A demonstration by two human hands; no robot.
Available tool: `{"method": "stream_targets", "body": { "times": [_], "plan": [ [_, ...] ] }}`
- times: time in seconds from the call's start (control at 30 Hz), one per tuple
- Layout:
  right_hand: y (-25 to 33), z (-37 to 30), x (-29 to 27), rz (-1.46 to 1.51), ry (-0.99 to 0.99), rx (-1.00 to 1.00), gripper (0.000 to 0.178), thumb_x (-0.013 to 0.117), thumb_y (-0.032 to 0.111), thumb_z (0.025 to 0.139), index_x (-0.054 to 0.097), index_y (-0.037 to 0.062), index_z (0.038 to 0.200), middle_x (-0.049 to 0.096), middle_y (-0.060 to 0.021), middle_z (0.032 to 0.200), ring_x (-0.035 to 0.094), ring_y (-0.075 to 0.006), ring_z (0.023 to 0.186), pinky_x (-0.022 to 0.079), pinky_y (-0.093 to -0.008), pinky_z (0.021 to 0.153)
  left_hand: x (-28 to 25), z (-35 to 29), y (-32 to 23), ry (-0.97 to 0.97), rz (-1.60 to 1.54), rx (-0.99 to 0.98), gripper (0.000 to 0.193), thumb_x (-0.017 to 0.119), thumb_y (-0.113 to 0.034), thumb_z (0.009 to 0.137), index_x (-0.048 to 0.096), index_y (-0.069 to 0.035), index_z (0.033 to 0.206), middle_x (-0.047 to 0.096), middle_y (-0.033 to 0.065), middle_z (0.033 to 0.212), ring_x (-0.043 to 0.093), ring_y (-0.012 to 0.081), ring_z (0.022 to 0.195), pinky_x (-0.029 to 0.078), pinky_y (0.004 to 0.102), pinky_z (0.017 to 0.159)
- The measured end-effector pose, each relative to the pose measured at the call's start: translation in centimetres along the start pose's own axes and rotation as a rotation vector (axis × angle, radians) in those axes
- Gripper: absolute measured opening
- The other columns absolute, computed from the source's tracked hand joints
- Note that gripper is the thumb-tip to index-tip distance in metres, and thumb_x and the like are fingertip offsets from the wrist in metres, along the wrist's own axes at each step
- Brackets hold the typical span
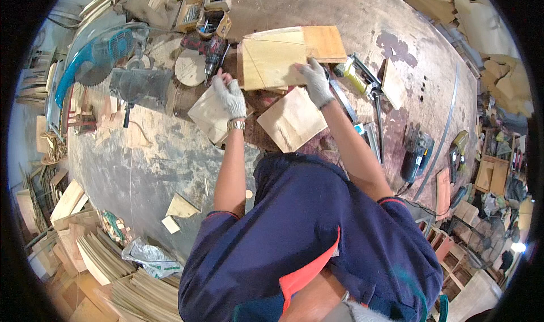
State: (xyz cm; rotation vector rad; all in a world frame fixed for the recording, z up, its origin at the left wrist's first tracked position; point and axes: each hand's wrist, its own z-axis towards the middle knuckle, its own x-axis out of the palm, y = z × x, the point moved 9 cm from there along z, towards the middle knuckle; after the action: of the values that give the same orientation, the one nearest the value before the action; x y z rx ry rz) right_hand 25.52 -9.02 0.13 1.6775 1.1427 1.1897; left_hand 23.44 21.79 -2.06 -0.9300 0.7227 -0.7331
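Note:
My left hand (229, 98), in a pale knit glove with bare fingertips, is closed with its fingers bent together. What they hold, if anything, is too small to make out. Below that hand lies a square wooden board (208, 113); a red and black cordless drill (211, 51) rests just beyond the fingertips. My right hand (315, 84), gloved the same way, grips the right edge of a pale wooden board (275, 53) marked with a dark slanting line. An orange-brown board (324, 43) shows behind it. Nearer me lies another square board (292, 119) with a brown stain.
At the left stands a blue circular saw (96, 64). Small boxes of screws (195, 10) sit at the back. Right of my hand are a yellow-green tool (354, 79), a thin board (392, 85) and a blue power tool (417, 155). Wood strips (102, 254) are piled at lower left.

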Motion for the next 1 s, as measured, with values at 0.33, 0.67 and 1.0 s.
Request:
{"method": "stream_targets", "body": {
  "times": [0.33,0.67,1.0],
  "plan": [
    [-0.9,1.2,1.6,-1.173,-0.036,-0.254,0.056,0.073,0.034,0.082,0.067,-0.0030,0.124,0.074,-0.0317,0.115,0.072,-0.0472,0.112,0.056,-0.0524,0.099,3.7,-3.2,-0.4,0.307,0.551,0.121,0.039,0.068,-0.033,0.102,0.066,0.005,0.105,0.049,0.0487,0.149,0.051,0.0603,0.138,0.044,0.0606,0.116],
    [-0.9,-12.6,-6.5,-0.888,0.030,-0.267,0.050,0.070,0.018,0.085,0.065,0.0044,0.132,0.072,-0.0280,0.114,0.071,-0.0486,0.107,0.057,-0.0537,0.092,-4.1,-18.7,-11.8,0.585,0.443,-0.002,0.039,0.074,-0.035,0.101,0.065,0.002,0.107,0.064,0.0269,0.106,0.064,0.0469,0.105,0.052,0.0544,0.090],
    [-4.7,-15.6,-8.9,-1.388,-0.014,-0.041,0.039,0.079,0.025,0.083,0.070,0.0011,0.113,0.068,-0.0247,0.116,0.068,-0.0459,0.110,0.056,-0.0550,0.094,-1.8,-22.1,-4.7,0.646,0.419,-0.247,0.039,0.073,-0.033,0.099,0.059,0.003,0.102,0.060,0.0253,0.093,0.061,0.0448,0.088,0.048,0.0545,0.081]
  ]
}}
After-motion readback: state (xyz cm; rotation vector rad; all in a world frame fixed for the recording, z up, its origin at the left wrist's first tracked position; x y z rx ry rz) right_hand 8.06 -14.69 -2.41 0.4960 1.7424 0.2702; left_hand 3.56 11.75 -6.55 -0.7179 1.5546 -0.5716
